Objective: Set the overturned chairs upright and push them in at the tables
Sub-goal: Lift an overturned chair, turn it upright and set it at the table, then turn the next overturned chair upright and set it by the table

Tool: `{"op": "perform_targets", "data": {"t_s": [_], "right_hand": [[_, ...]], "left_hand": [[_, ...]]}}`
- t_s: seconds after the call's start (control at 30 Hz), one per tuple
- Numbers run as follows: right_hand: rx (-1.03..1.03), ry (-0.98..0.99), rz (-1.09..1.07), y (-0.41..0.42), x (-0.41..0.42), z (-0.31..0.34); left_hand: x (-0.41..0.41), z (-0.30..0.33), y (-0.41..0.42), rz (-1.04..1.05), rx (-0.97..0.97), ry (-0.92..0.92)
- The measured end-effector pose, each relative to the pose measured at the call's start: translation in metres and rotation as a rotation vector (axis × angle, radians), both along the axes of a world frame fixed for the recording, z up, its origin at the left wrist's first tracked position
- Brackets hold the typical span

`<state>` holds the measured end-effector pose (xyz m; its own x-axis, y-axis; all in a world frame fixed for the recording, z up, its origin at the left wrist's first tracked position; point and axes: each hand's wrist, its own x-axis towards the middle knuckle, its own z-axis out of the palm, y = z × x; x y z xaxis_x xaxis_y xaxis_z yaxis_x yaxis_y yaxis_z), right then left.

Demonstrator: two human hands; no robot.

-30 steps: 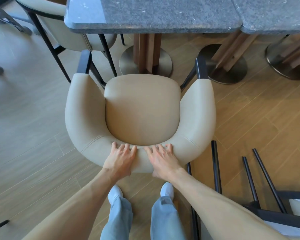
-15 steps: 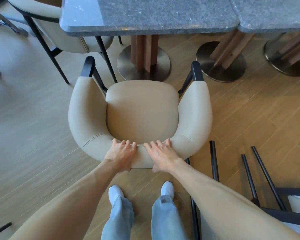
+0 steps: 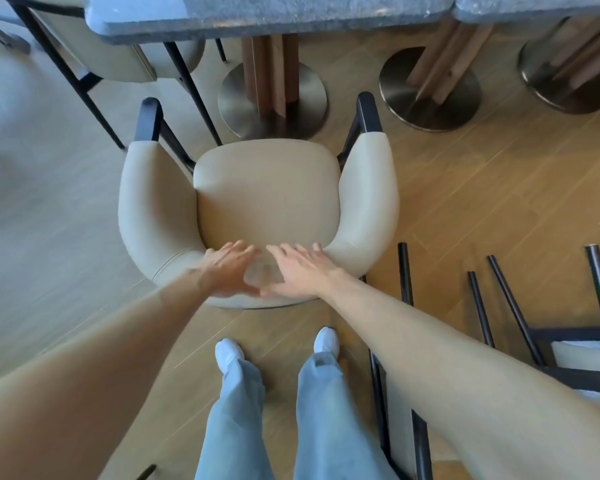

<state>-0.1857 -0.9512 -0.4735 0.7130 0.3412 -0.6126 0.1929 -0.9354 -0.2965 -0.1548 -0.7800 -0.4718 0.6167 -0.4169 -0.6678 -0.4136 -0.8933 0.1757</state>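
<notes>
Chair point(image 3: 267, 199) stands upright just short of the tabletop point(image 3: 271, 15), not yet tucked under; push level and straight, steering its arms clear of the pedestal. Left hand point(image 3: 227, 268) and right hand point(image 3: 300, 270) lie flat on its backrest, each grip spread and clasping nothing.

I see a chair point(image 3: 267, 199) in smooth matt beige upholstery on black metal legs, a speckled stone tabletop point(image 3: 274, 12), brushed metal bases point(image 3: 430, 91) and a wood-plank floor point(image 3: 482, 188).
</notes>
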Motion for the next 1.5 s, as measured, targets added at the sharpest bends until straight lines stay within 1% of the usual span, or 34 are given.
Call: {"op": "perform_targets", "data": {"t_s": [0.07,0.13,0.2,0.27,0.33,0.37,0.4,0.47,0.57,0.67,0.77,0.87,1.0,1.13,1.23,1.33,1.4,1.5], "right_hand": [[0.080,-0.074,-0.130,-0.007,0.009,0.020],[0.122,-0.146,-0.247,-0.021,0.011,0.043],[0.193,-0.223,-0.410,-0.038,0.005,0.063],[0.351,-0.312,-0.661,-0.058,-0.016,0.081],[0.561,-0.396,-0.944,-0.071,-0.043,0.098],[0.643,-0.442,-1.104,-0.082,-0.066,0.107],[0.698,-0.486,-1.248,-0.091,-0.092,0.114],[0.733,-0.569,-1.477,-0.112,-0.146,0.125],[0.710,-0.639,-1.713,-0.142,-0.233,0.134],[0.649,-0.726,-1.884,-0.168,-0.312,0.139],[0.609,-0.814,-2.019,-0.195,-0.377,0.142],[0.638,-0.878,-2.148,-0.223,-0.443,0.141],[0.658,-0.919,-2.225,-0.261,-0.533,0.134],[0.591,-0.911,-2.278,-0.302,-0.624,0.138],[0.556,-0.833,-2.296,-0.332,-0.677,0.148],[0.575,-0.809,-2.300,-0.366,-0.717,0.153],[0.581,-0.771,-2.242,-0.385,-0.738,0.150],[0.605,-0.679,-2.127,-0.411,-0.762,0.138]], "left_hand": [[0.013,0.026,-0.012,0.078,-0.132,-0.049],[0.021,0.052,-0.028,0.112,-0.204,-0.098],[0.023,0.072,-0.050,0.225,-0.351,-0.106],[0.012,0.093,-0.079,0.373,-0.554,-0.065],[-0.007,0.111,-0.104,0.496,-0.748,-0.002],[-0.024,0.120,-0.122,0.502,-0.821,0.043],[-0.044,0.126,-0.138,0.485,-0.865,0.089],[-0.088,0.138,-0.173,0.400,-0.894,0.193],[-0.157,0.154,-0.228,0.230,-0.881,0.297],[-0.224,0.171,-0.276,0.068,-0.856,0.366],[-0.282,0.179,-0.314,-0.026,-0.848,0.440],[-0.342,0.176,-0.352,-0.060,-0.831,0.489],[-0.423,0.163,-0.402,-0.041,-0.832,0.506],[-0.489,0.156,-0.449,0.053,-0.898,0.507],[-0.530,0.153,-0.470,0.125,-0.889,0.489],[-0.570,0.145,-0.493,0.102,-0.814,0.491],[-0.590,0.131,-0.514,0.123,-0.752,0.466],[-0.615,0.105,-0.539,0.218,-0.716,0.456]]}}
